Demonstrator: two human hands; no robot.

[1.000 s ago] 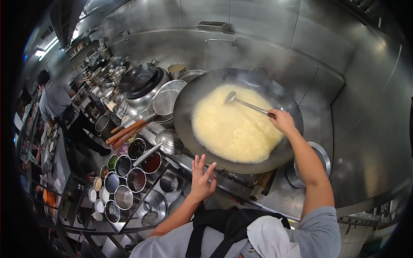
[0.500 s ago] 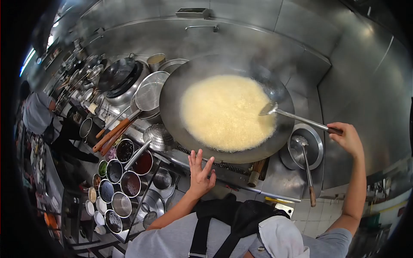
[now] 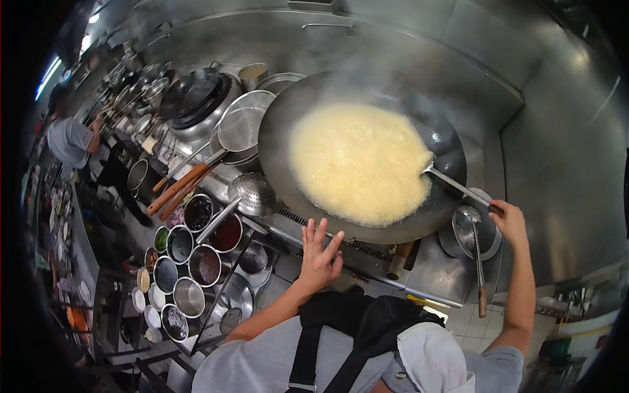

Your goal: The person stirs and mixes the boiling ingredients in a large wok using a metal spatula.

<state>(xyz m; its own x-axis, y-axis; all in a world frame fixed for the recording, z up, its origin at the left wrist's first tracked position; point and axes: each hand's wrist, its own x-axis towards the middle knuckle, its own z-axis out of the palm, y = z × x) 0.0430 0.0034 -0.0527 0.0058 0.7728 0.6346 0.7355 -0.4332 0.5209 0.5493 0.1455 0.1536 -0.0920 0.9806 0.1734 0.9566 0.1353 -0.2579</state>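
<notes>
A large dark wok (image 3: 288,200) holds pale yellow, foaming liquid (image 3: 360,164), with steam rising off it. My right hand (image 3: 509,223) is closed round the dark handle end of a long metal wok spatula (image 3: 458,188). The spatula slopes over the wok's right rim, and its blade is mostly hidden in the foam. My left hand (image 3: 321,259) is open, fingers spread, by the wok's front edge; whether the fingertips touch the rim I cannot tell. It holds nothing.
Left of the wok lie a wire-mesh strainer (image 3: 246,121) and a perforated ladle (image 3: 252,193). Several metal pots of sauces and ingredients (image 3: 204,265) crowd the lower left. A metal bowl (image 3: 449,239) with a ladle (image 3: 479,268) stands at right. Another person (image 3: 69,141) stands far left.
The spatula's blade has sunk into the foam, where before it showed at the right side. My right hand has come closer to the wok. The whole view has shifted slightly.
</notes>
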